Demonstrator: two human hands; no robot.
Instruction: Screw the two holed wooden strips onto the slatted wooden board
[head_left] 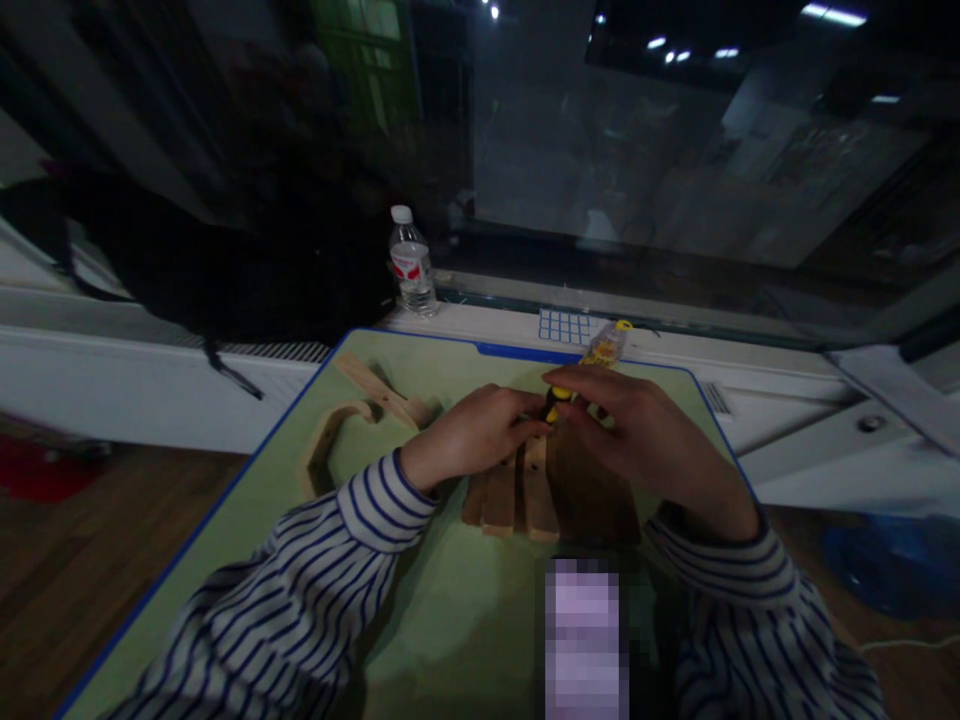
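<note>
A short yellow-and-black screwdriver is between my two hands, above small wooden slats. My right hand is closed around its yellow handle from the right and above. From the left, the thumb and fingertips of my left hand pinch at its dark lower part; the tip is hidden. Under the hands, two light wooden slats with small dark holes lie side by side on a darker brown wooden board. A curved wooden piece and a straight wooden piece lie left of my left hand.
The green table has a blue edge. Behind it, a water bottle and a blue grid card sit on the sill, near a clear bag with a yellow top. A black bag stands at left; a pixelated patch covers the front.
</note>
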